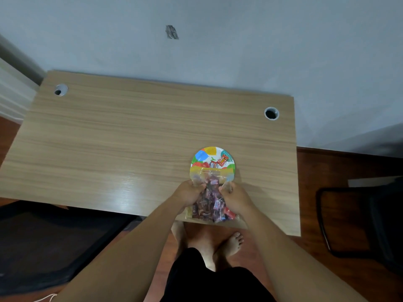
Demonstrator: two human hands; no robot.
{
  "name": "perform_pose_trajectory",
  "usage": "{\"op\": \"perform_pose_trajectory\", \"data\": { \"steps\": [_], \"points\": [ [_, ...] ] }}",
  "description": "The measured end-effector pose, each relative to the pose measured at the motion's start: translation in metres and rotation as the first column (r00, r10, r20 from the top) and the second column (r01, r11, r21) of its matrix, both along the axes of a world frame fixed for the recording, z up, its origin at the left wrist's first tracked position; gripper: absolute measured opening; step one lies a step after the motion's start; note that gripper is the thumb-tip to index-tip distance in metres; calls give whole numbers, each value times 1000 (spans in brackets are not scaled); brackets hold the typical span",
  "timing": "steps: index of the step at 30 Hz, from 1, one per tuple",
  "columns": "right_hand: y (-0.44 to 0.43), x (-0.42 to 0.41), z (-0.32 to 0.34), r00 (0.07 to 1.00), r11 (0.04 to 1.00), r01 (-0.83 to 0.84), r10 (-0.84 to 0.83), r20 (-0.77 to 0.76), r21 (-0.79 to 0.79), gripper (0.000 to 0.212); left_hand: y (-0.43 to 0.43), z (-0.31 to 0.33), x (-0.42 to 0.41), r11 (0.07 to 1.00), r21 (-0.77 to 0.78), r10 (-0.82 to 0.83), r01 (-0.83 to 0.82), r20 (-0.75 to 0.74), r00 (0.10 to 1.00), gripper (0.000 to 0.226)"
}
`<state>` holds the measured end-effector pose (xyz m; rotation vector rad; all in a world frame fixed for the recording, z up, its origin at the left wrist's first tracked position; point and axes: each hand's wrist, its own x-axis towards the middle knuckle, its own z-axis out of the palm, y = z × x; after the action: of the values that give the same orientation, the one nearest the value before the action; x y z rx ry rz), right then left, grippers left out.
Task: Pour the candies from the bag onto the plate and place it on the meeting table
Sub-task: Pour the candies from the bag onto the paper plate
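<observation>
We grip the clear plastic zip bag of wrapped candies (209, 199) with both hands, our left hand (189, 191) clenched on its left edge and our right hand (236, 198) on its right. Its open mouth lies over the round, colourful paper plate (206, 154), where a few wrapped candies (219, 162) rest. The plate sits on the light wooden table (122, 136), near its front edge.

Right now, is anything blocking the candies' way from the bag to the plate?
Nothing visible does. Both hands, left and right, hold the clear bag with its mouth lying over the plate's near rim. A few candies already lie on the plate.
</observation>
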<state>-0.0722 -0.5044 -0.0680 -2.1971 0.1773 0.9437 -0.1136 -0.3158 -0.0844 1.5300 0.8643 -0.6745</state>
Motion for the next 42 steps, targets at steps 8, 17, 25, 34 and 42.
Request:
{"op": "perform_pose_trajectory", "data": {
  "steps": [8,17,25,34,42],
  "points": [
    [-2,4,-3,1000,1000,-7,7,3,-10,25,-3,2,3,999,35,33,-33,-8,999,29],
    [-7,5,-10,1000,1000,2,-2,-28,-10,20,-3,9,2,997,-21,69,-70,-32,997,40],
    [-7,5,-9,998,1000,13,-15,-62,-26,25,-4,9,1,994,-69,84,-89,-68,994,43],
    [-11,1,-6,1000,998,-14,16,16,-65,45,1,11,-6,982,-138,124,-130,-50,991,25],
    [-14,1,-4,998,999,52,-53,-40,-15,30,-1,20,-6,978,-142,150,-156,-54,987,31]
  ]
}}
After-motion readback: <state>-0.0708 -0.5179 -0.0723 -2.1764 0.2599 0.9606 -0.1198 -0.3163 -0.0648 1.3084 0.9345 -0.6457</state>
